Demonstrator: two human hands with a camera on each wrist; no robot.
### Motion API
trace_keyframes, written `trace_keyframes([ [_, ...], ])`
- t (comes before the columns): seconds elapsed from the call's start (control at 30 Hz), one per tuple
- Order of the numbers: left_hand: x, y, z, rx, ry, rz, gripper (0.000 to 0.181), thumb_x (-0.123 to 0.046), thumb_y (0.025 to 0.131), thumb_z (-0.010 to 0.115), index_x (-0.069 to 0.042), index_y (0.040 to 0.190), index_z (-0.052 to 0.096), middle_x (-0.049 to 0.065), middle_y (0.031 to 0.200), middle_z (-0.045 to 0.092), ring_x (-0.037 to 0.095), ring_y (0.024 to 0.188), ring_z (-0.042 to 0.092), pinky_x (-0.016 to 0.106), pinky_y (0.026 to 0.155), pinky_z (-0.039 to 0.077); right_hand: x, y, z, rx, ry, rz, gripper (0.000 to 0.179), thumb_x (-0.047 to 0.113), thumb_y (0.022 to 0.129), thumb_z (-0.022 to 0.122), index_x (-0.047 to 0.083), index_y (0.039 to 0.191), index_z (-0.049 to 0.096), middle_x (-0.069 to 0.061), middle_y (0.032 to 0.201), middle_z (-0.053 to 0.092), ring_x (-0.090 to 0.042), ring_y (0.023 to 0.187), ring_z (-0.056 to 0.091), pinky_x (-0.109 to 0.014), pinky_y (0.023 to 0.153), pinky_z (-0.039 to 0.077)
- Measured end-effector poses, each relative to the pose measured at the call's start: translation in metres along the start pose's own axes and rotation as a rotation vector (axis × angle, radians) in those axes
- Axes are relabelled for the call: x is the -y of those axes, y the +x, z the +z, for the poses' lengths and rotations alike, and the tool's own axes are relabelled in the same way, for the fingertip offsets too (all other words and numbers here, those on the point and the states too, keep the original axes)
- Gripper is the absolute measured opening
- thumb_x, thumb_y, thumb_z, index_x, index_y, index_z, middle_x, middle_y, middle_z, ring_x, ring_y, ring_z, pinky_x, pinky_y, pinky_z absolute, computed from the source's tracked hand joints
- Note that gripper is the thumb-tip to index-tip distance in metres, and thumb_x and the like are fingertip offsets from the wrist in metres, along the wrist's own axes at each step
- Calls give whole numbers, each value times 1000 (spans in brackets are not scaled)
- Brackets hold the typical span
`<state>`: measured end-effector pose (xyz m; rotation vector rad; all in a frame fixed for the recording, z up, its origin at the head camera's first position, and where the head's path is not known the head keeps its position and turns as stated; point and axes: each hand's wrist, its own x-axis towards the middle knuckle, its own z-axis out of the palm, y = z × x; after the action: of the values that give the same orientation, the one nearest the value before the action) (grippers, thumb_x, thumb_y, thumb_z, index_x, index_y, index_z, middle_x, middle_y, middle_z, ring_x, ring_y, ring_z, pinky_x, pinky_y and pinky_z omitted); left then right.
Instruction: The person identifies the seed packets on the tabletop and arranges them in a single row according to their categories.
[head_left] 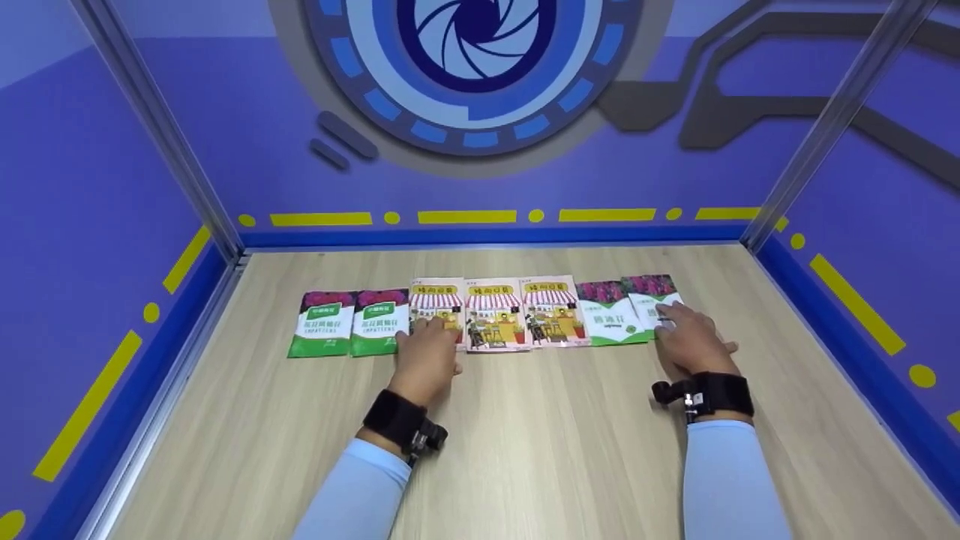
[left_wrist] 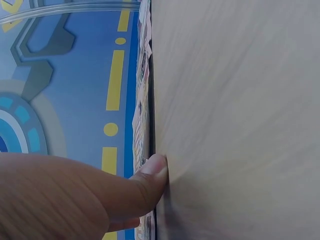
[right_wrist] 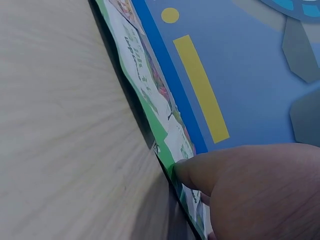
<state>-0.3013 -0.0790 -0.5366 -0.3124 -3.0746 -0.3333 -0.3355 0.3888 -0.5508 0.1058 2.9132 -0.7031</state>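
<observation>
Several flat seed packets lie side by side in a row across the table. At the left are two green-and-white packets with pink flowers [head_left: 324, 324] [head_left: 379, 322]; in the middle, three pink packets with a striped shop awning [head_left: 497, 315]; at the right, two green-and-white packets [head_left: 611, 315]. My left hand [head_left: 427, 360] rests its fingertips on the leftmost pink packet [head_left: 435, 296], its thumb [left_wrist: 150, 175] down by the near edge. On the rightmost green-and-white packet [head_left: 649, 289], my right hand [head_left: 691, 341] lays its fingers, and its thumb [right_wrist: 192, 170] touches the packet's face.
The packets lie on a pale wood-grain table [head_left: 555, 435], nearer its back edge. Blue printed panels [head_left: 225, 112] with yellow dashes stand behind and on both sides, joined by metal corner posts [head_left: 161, 135]. Neighbouring packets touch or slightly overlap.
</observation>
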Motion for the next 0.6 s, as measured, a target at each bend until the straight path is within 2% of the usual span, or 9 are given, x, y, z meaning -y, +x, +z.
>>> trace_keyframes([
  [0.13, 0, -2, -2, -14, 5, 6, 54, -28, 86, 100, -15, 136, 82, 15, 140, 73, 41, 133, 63, 72, 105, 52, -1, 0, -3, -16, 6, -27, 61, 29, 119, 47, 8, 176, 38, -33, 185, 20, -67, 167, 15, -95, 124, 11],
  [0.2, 0, -2, -3, -9, 10, -1, 55, -30, 86, 101, -15, 136, 82, 15, 139, 73, 41, 132, 64, 73, 107, 51, 0, 0, -4, -15, 23, -8, 63, 32, 120, 49, 9, 177, 37, -33, 186, 16, -68, 168, 13, -101, 118, 6],
  [0.37, 3, -2, -4, 21, 48, -18, 54, -37, 87, 101, -13, 132, 83, 17, 143, 72, 42, 140, 62, 77, 116, 47, 3, -1, -2, -18, 40, 34, 67, 39, 120, 50, 9, 178, 33, -32, 187, 13, -66, 169, 12, -105, 112, 3],
  [0.5, 5, -2, -11, -3, 69, 2, 58, -38, 87, 100, -12, 136, 81, 17, 148, 71, 43, 142, 62, 78, 118, 46, 12, 0, -3, -56, 34, 41, 73, 43, 120, 50, 2, 177, 31, -31, 186, 18, -62, 170, 16, -99, 119, 10],
  [0.6, 7, -1, -19, -41, 52, 10, 61, -36, 90, 98, -12, 142, 78, 17, 152, 70, 43, 144, 62, 78, 119, 46, 23, 0, -6, -104, 37, 9, 75, 45, 120, 52, -2, 176, 33, -31, 185, 23, -61, 170, 20, -94, 124, 13],
])
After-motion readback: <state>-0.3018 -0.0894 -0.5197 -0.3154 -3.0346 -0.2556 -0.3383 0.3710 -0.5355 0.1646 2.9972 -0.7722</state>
